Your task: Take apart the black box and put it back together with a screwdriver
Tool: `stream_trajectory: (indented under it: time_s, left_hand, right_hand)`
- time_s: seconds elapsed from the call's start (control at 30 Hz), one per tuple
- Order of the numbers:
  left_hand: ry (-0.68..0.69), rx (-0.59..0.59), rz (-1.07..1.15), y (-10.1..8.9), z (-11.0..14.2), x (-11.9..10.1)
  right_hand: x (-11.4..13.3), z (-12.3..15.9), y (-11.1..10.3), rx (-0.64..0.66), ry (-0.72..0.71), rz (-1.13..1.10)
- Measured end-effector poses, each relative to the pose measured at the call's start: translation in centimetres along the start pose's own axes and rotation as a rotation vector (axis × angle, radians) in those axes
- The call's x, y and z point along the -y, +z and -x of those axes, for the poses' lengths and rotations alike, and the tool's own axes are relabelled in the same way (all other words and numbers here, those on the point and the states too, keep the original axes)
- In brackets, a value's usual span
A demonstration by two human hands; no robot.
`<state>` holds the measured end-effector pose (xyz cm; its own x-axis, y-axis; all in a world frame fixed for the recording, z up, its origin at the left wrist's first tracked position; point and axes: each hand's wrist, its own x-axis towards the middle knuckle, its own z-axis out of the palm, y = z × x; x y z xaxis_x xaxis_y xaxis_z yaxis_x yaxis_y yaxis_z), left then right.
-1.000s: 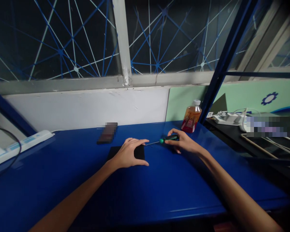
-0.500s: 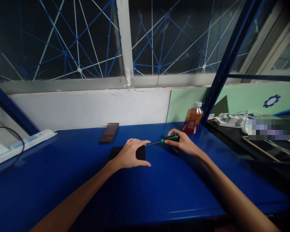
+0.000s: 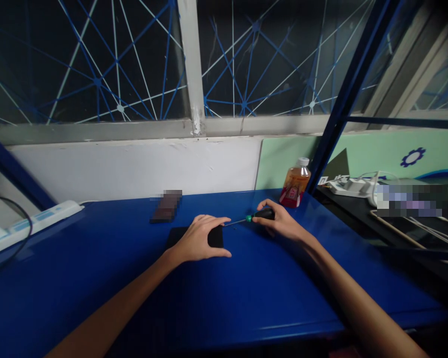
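Observation:
A flat black box lies on the blue table, partly hidden under my left hand. That hand grips it across the top, thumb by the near edge and fingers over the far edge. In my right hand is a screwdriver with a black and green handle. Its thin shaft points left, and the tip meets or nearly meets the box's far right corner, beside my left index fingertip. A tiny dark piece, too small to identify, lies under the shaft.
Behind the box lies a dark phone-like slab, partly blurred out. A bottle of reddish drink stands at the back right by the blue frame post. White power strips lie left and right, with cables.
The whole view has shifted slightly left. Both hands, the screwdriver and the box otherwise keep nearly the same places; the screwdriver handle looks slightly turned.

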<state>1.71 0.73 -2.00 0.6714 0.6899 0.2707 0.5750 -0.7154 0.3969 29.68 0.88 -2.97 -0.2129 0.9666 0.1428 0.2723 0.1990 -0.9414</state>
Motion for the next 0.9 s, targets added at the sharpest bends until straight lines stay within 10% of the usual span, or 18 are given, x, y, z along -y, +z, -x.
stream_trajectory:
  time_s: [0.53, 0.9]
  left_hand:
    - [-0.039, -0.259, -0.089, 0.63, -0.05, 0.19]
    - [-0.011, -0.259, -0.124, 0.93, -0.09, 0.16]
  right_hand:
    - [0.2, -0.17, -0.5, -0.443, -0.096, 0.275]
    - [0.17, -0.03, -0.28, -0.455, -0.112, 0.363]
